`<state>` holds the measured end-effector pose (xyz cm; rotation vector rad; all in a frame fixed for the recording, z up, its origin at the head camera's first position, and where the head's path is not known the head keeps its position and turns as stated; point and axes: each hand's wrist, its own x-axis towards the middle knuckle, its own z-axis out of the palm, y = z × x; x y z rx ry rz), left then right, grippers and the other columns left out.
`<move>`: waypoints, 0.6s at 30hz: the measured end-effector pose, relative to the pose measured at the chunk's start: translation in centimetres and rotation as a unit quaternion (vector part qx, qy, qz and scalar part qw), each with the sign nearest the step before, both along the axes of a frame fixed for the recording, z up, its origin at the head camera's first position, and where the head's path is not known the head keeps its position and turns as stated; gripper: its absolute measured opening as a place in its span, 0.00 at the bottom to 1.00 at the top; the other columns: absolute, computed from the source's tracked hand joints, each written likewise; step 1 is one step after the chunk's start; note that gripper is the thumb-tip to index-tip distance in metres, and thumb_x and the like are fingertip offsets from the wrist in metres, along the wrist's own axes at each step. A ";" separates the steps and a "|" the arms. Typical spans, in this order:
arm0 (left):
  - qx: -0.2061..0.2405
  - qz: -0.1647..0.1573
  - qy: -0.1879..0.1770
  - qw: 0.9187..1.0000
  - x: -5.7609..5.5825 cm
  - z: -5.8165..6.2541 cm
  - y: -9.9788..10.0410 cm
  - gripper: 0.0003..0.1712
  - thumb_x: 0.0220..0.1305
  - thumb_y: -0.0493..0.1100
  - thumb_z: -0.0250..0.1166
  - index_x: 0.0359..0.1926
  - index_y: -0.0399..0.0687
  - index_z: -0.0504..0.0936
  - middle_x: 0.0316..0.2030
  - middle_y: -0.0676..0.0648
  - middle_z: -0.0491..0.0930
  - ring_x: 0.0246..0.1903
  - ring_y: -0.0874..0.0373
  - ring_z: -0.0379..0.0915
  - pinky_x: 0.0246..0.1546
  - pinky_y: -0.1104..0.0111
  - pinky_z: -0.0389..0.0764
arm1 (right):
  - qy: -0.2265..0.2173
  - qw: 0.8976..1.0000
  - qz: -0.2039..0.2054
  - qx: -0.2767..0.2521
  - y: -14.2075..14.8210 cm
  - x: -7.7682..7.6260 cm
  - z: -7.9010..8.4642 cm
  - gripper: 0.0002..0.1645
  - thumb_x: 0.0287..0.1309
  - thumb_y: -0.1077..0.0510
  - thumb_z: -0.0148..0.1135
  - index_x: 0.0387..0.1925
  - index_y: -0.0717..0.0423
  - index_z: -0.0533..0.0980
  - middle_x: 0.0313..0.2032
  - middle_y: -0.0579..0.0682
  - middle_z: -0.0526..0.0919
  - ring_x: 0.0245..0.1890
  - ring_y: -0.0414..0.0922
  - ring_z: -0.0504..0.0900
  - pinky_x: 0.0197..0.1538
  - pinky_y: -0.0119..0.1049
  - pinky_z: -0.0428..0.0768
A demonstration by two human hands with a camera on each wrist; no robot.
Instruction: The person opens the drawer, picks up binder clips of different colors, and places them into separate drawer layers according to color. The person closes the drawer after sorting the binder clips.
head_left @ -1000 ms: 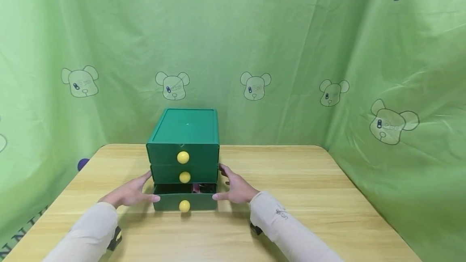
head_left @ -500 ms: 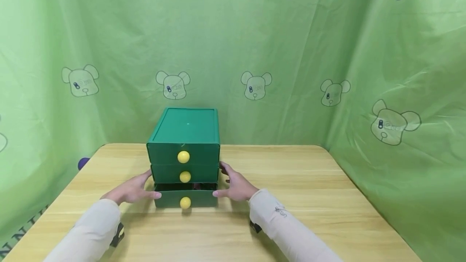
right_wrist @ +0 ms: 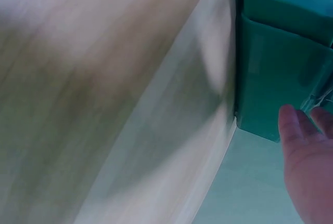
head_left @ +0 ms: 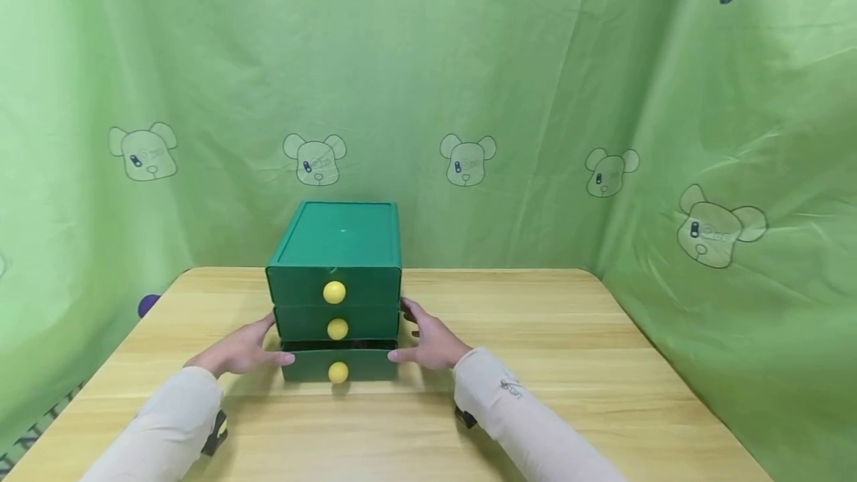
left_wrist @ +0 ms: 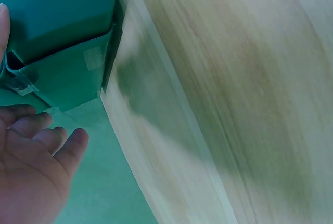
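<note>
A green box of three stacked drawers (head_left: 338,233) stands on the table, each drawer with a round yellow knob. The bottom drawer (head_left: 308,367) sticks out slightly, leaving a dark gap above its front panel. My left hand (head_left: 242,348) is at the left side, its thumb on the left end of that panel and its fingers reaching back along the box. Mirroring it, my right hand (head_left: 435,342) has its thumb at the panel's right end. In the left wrist view the fingers (left_wrist: 75,148) look extended, beside the box's side wall. The drawer's contents are hidden in shadow.
The wooden table (head_left: 535,363) reaches well to the right of the box. A green curtain (head_left: 529,80) printed with bear heads hangs behind and along both sides. Dark straps (head_left: 216,434) show under the sleeves.
The bottom drawer has slid inward, its opening narrowing to a thin gap and the pink and dark items inside going out of sight. Both thumbs have moved forward with its panel.
</note>
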<state>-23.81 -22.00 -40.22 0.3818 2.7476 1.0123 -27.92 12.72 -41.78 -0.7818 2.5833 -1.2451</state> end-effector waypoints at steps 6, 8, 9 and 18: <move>0.001 -0.012 0.007 1.000 -0.1 0.0 -0.1 0.62 0.56 0.58 0.70 0.73 0.28 0.43 0.69 0.24 0.46 0.67 0.26 0.42 0.64 0.36 0.49 | -0.002 1.000 -0.002 -0.003 -0.1 -0.1 0.1 0.58 0.53 0.55 0.73 0.75 0.56 0.46 0.72 0.55 0.56 0.69 0.54 0.60 0.65 0.47 0.68; 0.001 -0.013 0.008 1.000 -0.2 0.1 -0.1 0.62 0.56 0.58 0.70 0.74 0.30 0.43 0.70 0.25 0.46 0.68 0.26 0.42 0.64 0.36 0.49 | -0.002 1.000 -0.003 -0.002 -0.2 -0.1 0.1 0.58 0.54 0.56 0.72 0.75 0.56 0.45 0.72 0.55 0.56 0.69 0.54 0.60 0.65 0.47 0.68; -0.001 -0.015 0.010 1.000 -0.2 0.1 0.0 0.62 0.56 0.59 0.70 0.74 0.30 0.43 0.70 0.25 0.46 0.67 0.26 0.42 0.64 0.36 0.49 | -0.002 1.000 -0.003 -0.002 -0.2 -0.1 0.1 0.58 0.54 0.57 0.72 0.75 0.56 0.45 0.72 0.55 0.55 0.69 0.53 0.60 0.65 0.47 0.68; -0.014 -0.006 0.015 1.000 -0.2 0.3 0.3 0.56 0.59 0.54 0.69 0.73 0.29 0.46 0.69 0.24 0.50 0.67 0.26 0.46 0.63 0.36 0.52 | 0.008 1.000 -0.003 -0.012 -0.4 -0.5 -0.1 0.56 0.55 0.59 0.71 0.75 0.58 0.46 0.71 0.58 0.58 0.69 0.54 0.62 0.65 0.48 0.68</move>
